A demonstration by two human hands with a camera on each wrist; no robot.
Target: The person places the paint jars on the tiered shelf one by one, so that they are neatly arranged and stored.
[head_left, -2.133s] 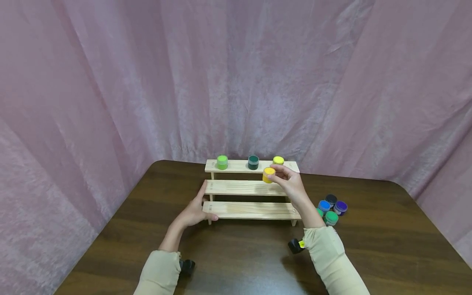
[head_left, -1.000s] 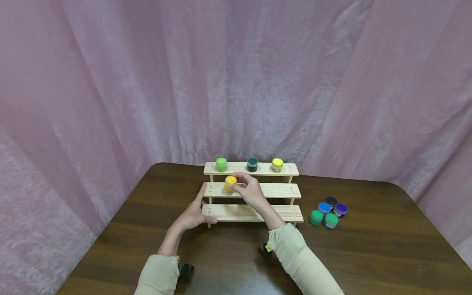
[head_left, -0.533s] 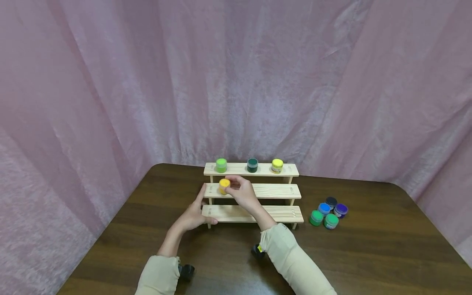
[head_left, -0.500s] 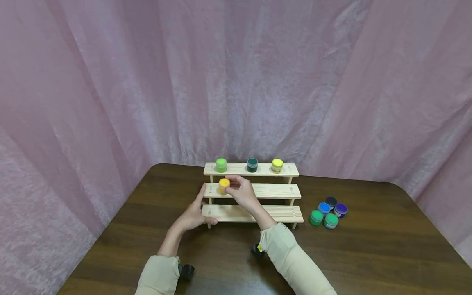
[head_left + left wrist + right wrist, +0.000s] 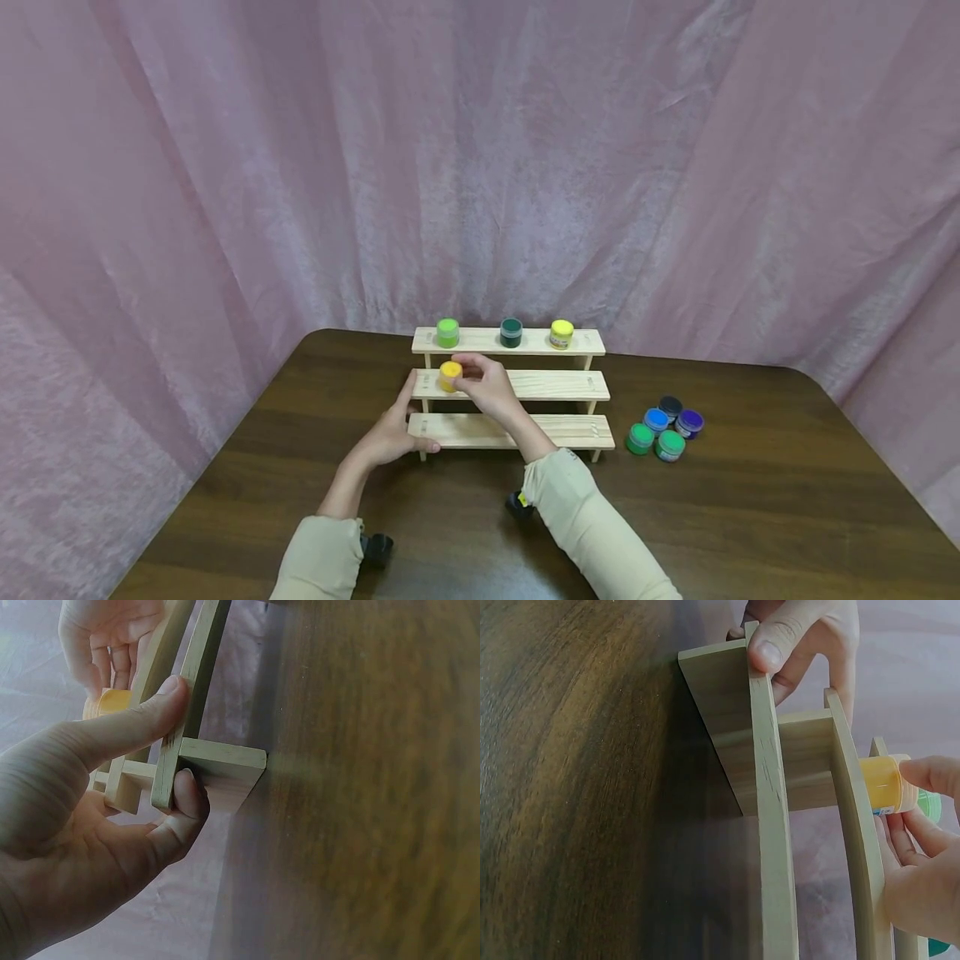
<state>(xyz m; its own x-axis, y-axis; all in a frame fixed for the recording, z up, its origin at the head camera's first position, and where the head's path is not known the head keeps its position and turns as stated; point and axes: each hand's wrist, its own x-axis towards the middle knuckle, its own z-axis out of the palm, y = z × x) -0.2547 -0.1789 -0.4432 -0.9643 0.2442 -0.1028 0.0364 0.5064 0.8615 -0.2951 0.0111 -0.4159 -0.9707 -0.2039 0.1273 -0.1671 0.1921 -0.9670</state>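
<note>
A pale wooden three-step rack (image 5: 555, 385) stands on the table. My left hand (image 5: 386, 435) grips its left end; in the left wrist view the thumb (image 5: 142, 720) lies on the lowest board with a finger curled beneath. My right hand (image 5: 489, 389) pinches a yellow-orange paint jar (image 5: 450, 377) by its lid, upright at the left part of the middle board. In the right wrist view that jar (image 5: 881, 784) has its base right at the board. On the top board sit a light green jar (image 5: 447, 333), a dark green jar (image 5: 511, 332) and a yellow jar (image 5: 561, 334).
Right of the rack, several paint jars cluster on the brown table (image 5: 765, 483): black (image 5: 671, 407), blue (image 5: 656, 420), purple (image 5: 689, 423) and two green, one of them the nearer green jar (image 5: 670, 446). A pink curtain (image 5: 480, 167) hangs behind the table.
My right hand has carried the yellow-orange jar from in front of the top board's right part leftward and down to the middle board's left part. My left hand keeps its grip on the rack.
</note>
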